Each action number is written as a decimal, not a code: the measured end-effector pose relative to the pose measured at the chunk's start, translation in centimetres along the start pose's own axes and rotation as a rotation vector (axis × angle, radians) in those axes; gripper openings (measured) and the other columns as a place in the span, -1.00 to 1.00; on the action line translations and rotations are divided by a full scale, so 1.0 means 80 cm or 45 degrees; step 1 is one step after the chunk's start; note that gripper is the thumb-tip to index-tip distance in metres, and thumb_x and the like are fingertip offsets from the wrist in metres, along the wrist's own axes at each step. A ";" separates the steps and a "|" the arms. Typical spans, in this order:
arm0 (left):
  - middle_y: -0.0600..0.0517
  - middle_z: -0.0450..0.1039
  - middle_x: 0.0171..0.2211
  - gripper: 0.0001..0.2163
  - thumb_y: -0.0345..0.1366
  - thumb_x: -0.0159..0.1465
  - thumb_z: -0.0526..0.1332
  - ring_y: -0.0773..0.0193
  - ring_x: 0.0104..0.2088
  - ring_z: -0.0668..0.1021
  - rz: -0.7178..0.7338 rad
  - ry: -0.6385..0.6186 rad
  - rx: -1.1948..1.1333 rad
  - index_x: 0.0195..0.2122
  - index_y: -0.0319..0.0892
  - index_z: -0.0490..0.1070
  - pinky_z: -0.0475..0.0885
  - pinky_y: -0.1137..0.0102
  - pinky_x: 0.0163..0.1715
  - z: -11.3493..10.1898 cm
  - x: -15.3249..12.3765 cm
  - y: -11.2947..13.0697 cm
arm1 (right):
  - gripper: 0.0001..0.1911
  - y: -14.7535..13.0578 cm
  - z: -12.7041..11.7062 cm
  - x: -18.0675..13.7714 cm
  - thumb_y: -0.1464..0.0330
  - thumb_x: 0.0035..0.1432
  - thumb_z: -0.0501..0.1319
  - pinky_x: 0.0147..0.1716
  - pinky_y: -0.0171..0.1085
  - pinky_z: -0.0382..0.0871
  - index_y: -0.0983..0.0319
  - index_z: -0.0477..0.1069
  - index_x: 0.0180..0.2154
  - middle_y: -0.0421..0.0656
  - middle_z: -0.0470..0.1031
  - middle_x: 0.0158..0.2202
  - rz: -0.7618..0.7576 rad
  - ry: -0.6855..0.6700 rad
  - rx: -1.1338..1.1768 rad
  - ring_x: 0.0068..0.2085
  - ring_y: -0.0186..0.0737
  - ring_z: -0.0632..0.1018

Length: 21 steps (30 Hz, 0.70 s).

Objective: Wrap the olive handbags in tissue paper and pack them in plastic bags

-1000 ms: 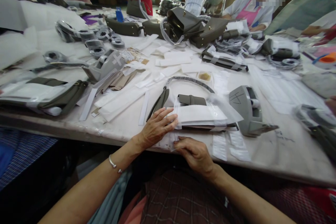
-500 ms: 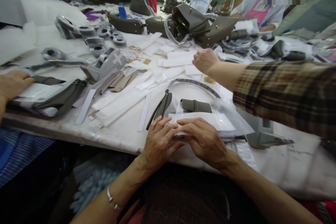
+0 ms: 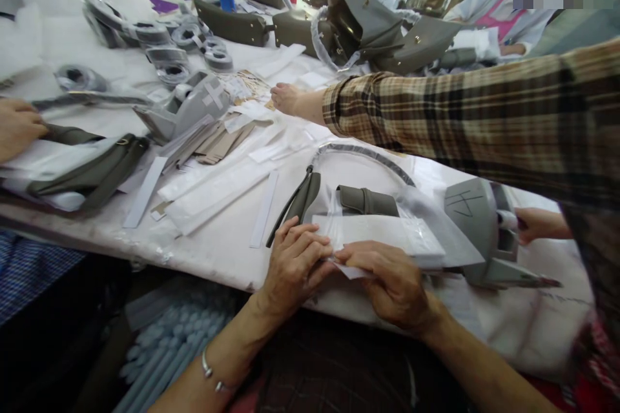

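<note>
A dark olive handbag [image 3: 303, 197] lies at the table's front edge, partly covered by white wrapping paper [image 3: 375, 231]. Its wrapped handle [image 3: 363, 153] arches away from me, and an olive flap strap [image 3: 368, 201] shows above the paper. My left hand [image 3: 296, 264] is closed at the left part of the paper, fingers over the near edge and thumb beneath. Beside it, my right hand [image 3: 394, 281] pinches a small loose corner of the white paper. The bag's near side is hidden by both hands.
A co-worker's plaid sleeve [image 3: 450, 106] reaches across from the right. To the right stands a grey tape dispenser [image 3: 472, 206], touched by a co-worker's hand [image 3: 540, 224]; another tape dispenser [image 3: 191, 106] is at left. Further off are tape rolls [image 3: 167, 64] and olive bags [image 3: 361, 29].
The plaid-sleeved arm has reached further left over the table. A co-worker's hand now appears at the right tape dispenser. My right hand has drawn a paper corner toward me; my left stays nearly in place.
</note>
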<state>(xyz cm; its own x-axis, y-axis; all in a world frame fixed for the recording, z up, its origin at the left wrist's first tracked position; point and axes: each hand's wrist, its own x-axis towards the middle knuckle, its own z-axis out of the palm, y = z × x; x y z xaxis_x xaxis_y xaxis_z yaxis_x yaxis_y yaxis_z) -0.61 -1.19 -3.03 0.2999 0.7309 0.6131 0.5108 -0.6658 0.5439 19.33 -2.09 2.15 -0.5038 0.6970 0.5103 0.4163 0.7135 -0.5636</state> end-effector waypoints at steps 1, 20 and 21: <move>0.07 0.59 -0.23 -0.92 -0.25 0.35 0.21 0.19 -0.01 0.53 0.038 -0.035 -0.021 -0.22 -0.09 0.48 0.23 0.13 0.21 -0.004 -0.001 -0.005 | -0.79 -0.002 -0.001 -0.006 0.49 0.27 0.08 -0.09 -0.19 0.54 0.22 0.42 -0.11 -0.07 0.63 -0.21 -0.024 -0.006 0.020 -0.15 -0.17 0.64; 0.05 0.57 -0.10 -0.76 -0.42 0.35 0.13 0.19 0.04 0.50 0.321 -0.115 0.270 -0.04 -0.03 0.49 0.22 0.10 0.24 -0.007 -0.010 -0.021 | -0.79 -0.047 -0.003 -0.001 0.54 0.23 0.06 -0.19 -0.30 0.52 0.19 0.39 -0.19 -0.10 0.61 -0.28 -0.066 -0.149 -0.116 -0.23 -0.22 0.62; 0.05 0.57 -0.09 -0.77 -0.41 0.35 0.14 0.18 0.05 0.49 0.325 -0.119 0.280 -0.04 -0.04 0.49 0.22 0.10 0.24 -0.007 -0.010 -0.020 | -0.79 -0.043 -0.004 0.005 0.54 0.23 0.06 -0.15 -0.27 0.51 0.19 0.39 -0.20 -0.08 0.61 -0.23 -0.064 -0.134 -0.133 -0.19 -0.21 0.62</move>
<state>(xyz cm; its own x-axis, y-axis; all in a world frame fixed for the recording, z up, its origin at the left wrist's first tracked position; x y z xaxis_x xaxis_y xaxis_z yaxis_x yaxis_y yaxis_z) -2.17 -0.79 -4.08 0.5074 0.5622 0.6530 0.5681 -0.7881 0.2370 17.97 -4.22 4.50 -0.6006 0.6525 0.4621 0.4618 0.7549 -0.4656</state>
